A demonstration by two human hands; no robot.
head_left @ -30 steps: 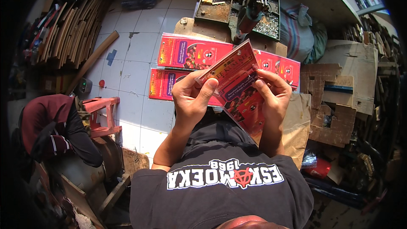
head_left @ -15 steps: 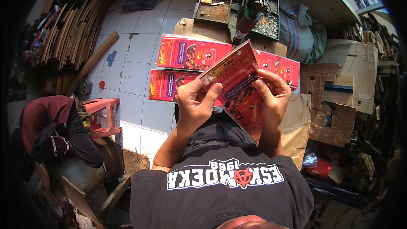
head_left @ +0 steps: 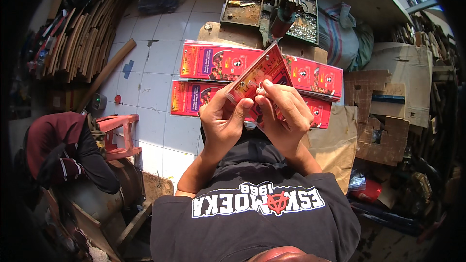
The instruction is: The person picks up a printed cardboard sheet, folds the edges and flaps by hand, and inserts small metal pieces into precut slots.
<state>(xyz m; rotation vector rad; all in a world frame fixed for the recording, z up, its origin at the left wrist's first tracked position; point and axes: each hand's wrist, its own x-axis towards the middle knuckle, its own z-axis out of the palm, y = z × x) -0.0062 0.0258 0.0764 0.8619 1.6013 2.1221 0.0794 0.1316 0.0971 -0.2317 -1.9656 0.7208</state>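
My left hand (head_left: 222,117) grips the left edge of a glossy red printed sign (head_left: 272,69), thumb in front and fingers partly hidden behind. The sign is tilted, with a small shiny metal spot near its top corner. In front of its face my right hand (head_left: 289,111) is closed in a pinch on something small and pale that I cannot make out. Beyond the hands lie stacks of similar red signs: an upper left stack (head_left: 194,63), a lower left stack (head_left: 183,98) and a right stack (head_left: 323,80).
Past the stacks stands a dark hand press (head_left: 284,22) between trays of small metal parts (head_left: 303,31). A person in a maroon and black top (head_left: 56,138) is at the left, beside a red plastic stool (head_left: 121,136). Cut cardboard (head_left: 378,116) leans at the right.
My right hand has left the sign's right edge and moved left to its front, fingers now pinched. The sign has tilted a little in my left hand.
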